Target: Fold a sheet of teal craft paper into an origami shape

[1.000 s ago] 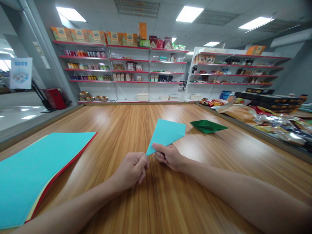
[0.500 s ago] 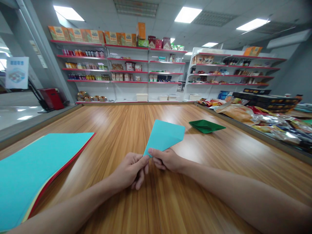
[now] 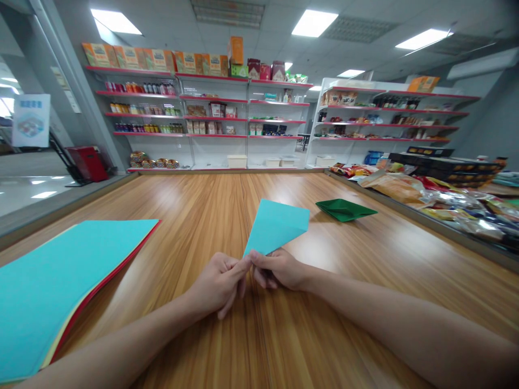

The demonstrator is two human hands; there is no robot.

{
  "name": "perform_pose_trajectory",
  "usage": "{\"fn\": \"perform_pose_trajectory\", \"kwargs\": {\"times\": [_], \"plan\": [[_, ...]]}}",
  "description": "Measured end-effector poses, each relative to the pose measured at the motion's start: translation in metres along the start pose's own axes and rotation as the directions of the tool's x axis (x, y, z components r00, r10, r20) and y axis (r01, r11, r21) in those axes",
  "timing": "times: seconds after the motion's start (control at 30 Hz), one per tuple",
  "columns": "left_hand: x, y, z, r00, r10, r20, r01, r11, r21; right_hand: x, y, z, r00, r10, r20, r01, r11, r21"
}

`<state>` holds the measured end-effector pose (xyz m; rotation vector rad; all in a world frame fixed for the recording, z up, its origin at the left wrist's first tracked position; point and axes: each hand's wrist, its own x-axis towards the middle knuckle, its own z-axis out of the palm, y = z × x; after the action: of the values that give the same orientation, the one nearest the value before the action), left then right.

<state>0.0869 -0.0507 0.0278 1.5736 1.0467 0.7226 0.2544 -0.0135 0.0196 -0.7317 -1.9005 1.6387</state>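
A light blue sheet of folded paper [image 3: 278,224] points away from me above the wooden table, narrow at the near end and wide at the far end. My left hand [image 3: 223,281] pinches its near tip between thumb and fingers. Right beside it, my right hand [image 3: 279,267] grips the same tip, thumb on top and fingers curled underneath. The two thumbs meet there and cover the point of the paper. Beyond my right hand, a folded dark green paper boat [image 3: 346,209] rests on the table.
A stack of coloured paper [image 3: 77,270], blue on top with yellow and red edges below, lies at the left. Packaged snacks [image 3: 405,189] and black boxes [image 3: 446,167] are piled past the right edge of the wooden table [image 3: 194,216]. Stocked shelves [image 3: 214,119] stand behind.
Both hands stay at the paper's near tip. My right thumb has slid slightly nearer the tip, close against the left thumb. The paper keeps nearly the same pose.
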Motion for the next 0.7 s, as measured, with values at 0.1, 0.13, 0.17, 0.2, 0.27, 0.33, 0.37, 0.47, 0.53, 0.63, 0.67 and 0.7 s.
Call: {"fn": "perform_pose_trajectory", "kwargs": {"times": [0.1, 0.13, 0.17, 0.2, 0.27, 0.33, 0.37, 0.47, 0.53, 0.63, 0.67, 0.7], "plan": [[-0.0005, 0.0, -0.0009, 1.0, 0.011, 0.023, -0.01, 0.999, -0.035, 0.0, 0.0003, 0.0005, 0.999, -0.009, -0.035, 0.011, 0.999, 0.04], [-0.0006, 0.0, -0.0016, 1.0, 0.011, 0.029, -0.01, 0.998, -0.055, 0.0, 0.0005, 0.0004, 0.998, -0.019, -0.055, 0.022, 0.999, 0.046], [-0.0006, -0.0001, -0.0023, 0.999, 0.007, 0.039, -0.004, 0.997, -0.081, 0.0001, 0.0007, 0.0001, 0.997, -0.03, -0.071, 0.033, 0.998, 0.045], [-0.0004, -0.0001, -0.003, 0.998, 0.002, 0.055, 0.004, 0.994, -0.112, 0.0001, 0.0009, -0.0001, 0.996, -0.039, -0.078, 0.042, 0.998, 0.041], [0.0005, -0.0004, -0.0043, 0.994, -0.006, 0.105, 0.025, 0.984, -0.174, 0.0002, 0.0014, -0.0002, 0.997, -0.045, -0.07, 0.048, 0.998, 0.043], [0.0016, -0.0009, -0.0049, 0.986, 0.014, 0.165, 0.021, 0.978, -0.208, 0.0004, 0.0022, 0.0001, 0.998, -0.044, -0.045, 0.047, 0.997, 0.057], [0.0018, -0.0011, -0.005, 0.983, 0.037, 0.182, 0.001, 0.979, -0.204, 0.0007, 0.0026, 0.0004, 0.998, -0.043, -0.036, 0.045, 0.997, 0.061], [0.0011, -0.0008, -0.0045, 0.983, 0.077, 0.167, -0.055, 0.99, -0.128, 0.0016, 0.0028, 0.0015, 0.999, -0.038, -0.036, 0.04, 0.997, 0.062], [-0.0001, 0.0004, -0.0035, 0.988, 0.073, 0.136, -0.061, 0.994, -0.089, 0.0022, 0.0022, 0.0022, 0.998, -0.03, -0.058, 0.034, 0.996, 0.08], [-0.0009, 0.0025, -0.0019, 0.99, 0.068, 0.127, -0.055, 0.993, -0.103, 0.0026, 0.0014, 0.0024, 0.996, -0.017, -0.086, 0.028, 0.992, 0.121], [-0.001, 0.0027, -0.0016, 0.989, 0.068, 0.13, -0.054, 0.992, -0.111, 0.0025, 0.0014, 0.0024, 0.996, -0.014, -0.089, 0.025, 0.992, 0.121], [-0.001, 0.0024, -0.0016, 0.989, 0.068, 0.134, -0.052, 0.991, -0.121, 0.0024, 0.0017, 0.0024, 0.996, -0.014, -0.089, 0.024, 0.993, 0.115]]}}
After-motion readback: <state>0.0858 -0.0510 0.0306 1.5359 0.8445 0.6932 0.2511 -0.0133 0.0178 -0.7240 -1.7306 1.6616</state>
